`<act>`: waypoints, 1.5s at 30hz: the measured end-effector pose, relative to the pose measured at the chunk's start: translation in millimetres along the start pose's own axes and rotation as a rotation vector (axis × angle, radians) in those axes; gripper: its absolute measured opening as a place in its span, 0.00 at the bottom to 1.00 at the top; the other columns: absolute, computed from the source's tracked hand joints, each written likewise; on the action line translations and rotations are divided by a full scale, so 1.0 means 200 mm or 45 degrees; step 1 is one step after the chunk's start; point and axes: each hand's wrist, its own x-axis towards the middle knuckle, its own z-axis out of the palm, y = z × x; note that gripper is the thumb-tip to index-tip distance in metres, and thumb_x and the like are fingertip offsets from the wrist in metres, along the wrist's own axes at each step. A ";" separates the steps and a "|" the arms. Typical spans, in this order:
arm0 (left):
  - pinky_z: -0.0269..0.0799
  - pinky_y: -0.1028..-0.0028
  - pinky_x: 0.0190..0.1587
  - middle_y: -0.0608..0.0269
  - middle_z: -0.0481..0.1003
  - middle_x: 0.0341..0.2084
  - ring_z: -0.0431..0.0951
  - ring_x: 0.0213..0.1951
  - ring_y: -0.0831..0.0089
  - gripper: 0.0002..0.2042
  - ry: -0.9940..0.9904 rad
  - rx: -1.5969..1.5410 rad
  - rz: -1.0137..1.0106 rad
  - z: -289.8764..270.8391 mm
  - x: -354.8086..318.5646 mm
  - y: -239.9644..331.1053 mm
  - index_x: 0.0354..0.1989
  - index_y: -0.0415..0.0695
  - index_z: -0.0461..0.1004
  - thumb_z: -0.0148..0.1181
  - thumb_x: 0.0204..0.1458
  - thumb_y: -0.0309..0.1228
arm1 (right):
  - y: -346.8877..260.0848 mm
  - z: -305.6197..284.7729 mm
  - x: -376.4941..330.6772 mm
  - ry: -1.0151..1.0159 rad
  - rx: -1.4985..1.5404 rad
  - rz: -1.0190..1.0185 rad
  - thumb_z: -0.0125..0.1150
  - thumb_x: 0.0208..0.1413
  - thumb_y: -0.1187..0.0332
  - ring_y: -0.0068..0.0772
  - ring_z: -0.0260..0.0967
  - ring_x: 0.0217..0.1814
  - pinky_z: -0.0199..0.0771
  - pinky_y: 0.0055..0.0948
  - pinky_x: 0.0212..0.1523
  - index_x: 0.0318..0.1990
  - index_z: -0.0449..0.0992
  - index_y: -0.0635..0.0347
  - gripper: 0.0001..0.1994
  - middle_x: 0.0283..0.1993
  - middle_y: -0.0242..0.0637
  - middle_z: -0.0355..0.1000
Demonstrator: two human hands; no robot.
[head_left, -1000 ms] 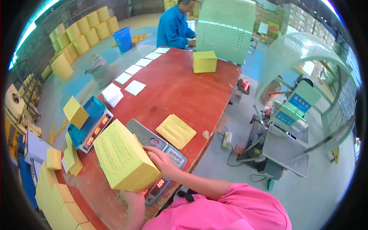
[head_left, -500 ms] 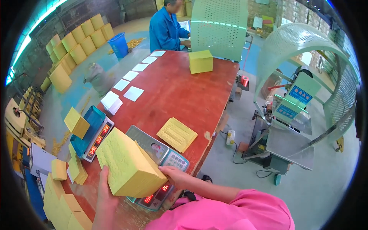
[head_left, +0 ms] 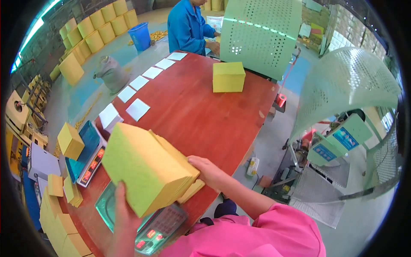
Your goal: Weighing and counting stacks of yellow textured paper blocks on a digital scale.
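Observation:
A thick block of stacked yellow paper sheets (head_left: 145, 169) is held up between my two hands, tilted above the red table (head_left: 188, 115). My left hand (head_left: 127, 212) is closed on its near left side, thumb against the face. At the right end, my right hand (head_left: 205, 171) grips the sheet edges. Below the block, a digital scale (head_left: 165, 222) with lit red figures is partly covered. A thin stack of yellow paper (head_left: 191, 191) lies mostly hidden under the block's right end.
A second scale (head_left: 92, 165) at left bears a yellow stack (head_left: 70, 141). White sheets (head_left: 138, 109) line the far left edge. Another yellow block (head_left: 229, 77) stands toward the back. A co-worker in blue (head_left: 186, 28) is by the perforated green machine guard (head_left: 261, 38); another machine (head_left: 338, 141) stands right.
My view has shifted. Both hands have carried the yellow block forward, away from me, past the near scale, and it now covers most of the thin stack.

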 end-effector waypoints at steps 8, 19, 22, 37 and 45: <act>0.70 0.46 0.53 0.59 0.70 0.58 0.70 0.59 0.57 0.32 0.120 -0.111 -0.489 0.64 0.78 -0.40 0.65 0.53 0.63 0.50 0.57 0.60 | -0.36 -0.84 0.37 0.042 -0.318 0.182 0.44 0.67 0.54 0.27 0.73 0.32 0.73 0.26 0.30 0.49 0.76 0.58 0.19 0.37 0.31 0.75; 0.64 0.55 0.60 0.63 0.68 0.61 0.67 0.62 0.62 0.32 0.326 0.038 -0.361 0.91 1.07 -0.58 0.66 0.51 0.60 0.54 0.58 0.54 | -1.12 -1.06 0.66 0.544 -1.741 -0.872 0.56 0.57 0.61 0.54 0.75 0.37 0.73 0.52 0.37 0.34 0.74 0.63 0.12 0.32 0.51 0.75; 0.61 0.56 0.64 0.58 0.62 0.65 0.62 0.66 0.63 0.33 0.373 -0.023 -0.351 0.92 1.04 -0.55 0.68 0.46 0.57 0.57 0.58 0.49 | -1.43 -1.07 0.93 0.765 -1.790 -1.215 0.57 0.55 0.63 0.52 0.73 0.45 0.72 0.50 0.42 0.35 0.73 0.62 0.10 0.37 0.49 0.75; 0.46 0.42 0.69 0.47 0.55 0.67 0.53 0.69 0.44 0.41 -0.002 2.348 1.244 0.99 0.94 -0.70 0.67 0.49 0.60 0.72 0.41 0.34 | -1.47 -1.36 1.24 0.492 -2.326 -0.142 0.37 0.64 0.47 0.43 0.73 0.58 0.71 0.46 0.56 0.55 0.75 0.59 0.28 0.55 0.46 0.75; 0.52 0.48 0.68 0.46 0.57 0.66 0.57 0.67 0.47 0.39 0.009 2.145 1.337 0.97 0.84 -0.65 0.67 0.43 0.60 0.70 0.43 0.30 | -1.13 -1.15 0.48 0.659 -2.288 -0.030 0.36 0.65 0.45 0.50 0.74 0.54 0.71 0.49 0.53 0.51 0.73 0.64 0.29 0.50 0.51 0.76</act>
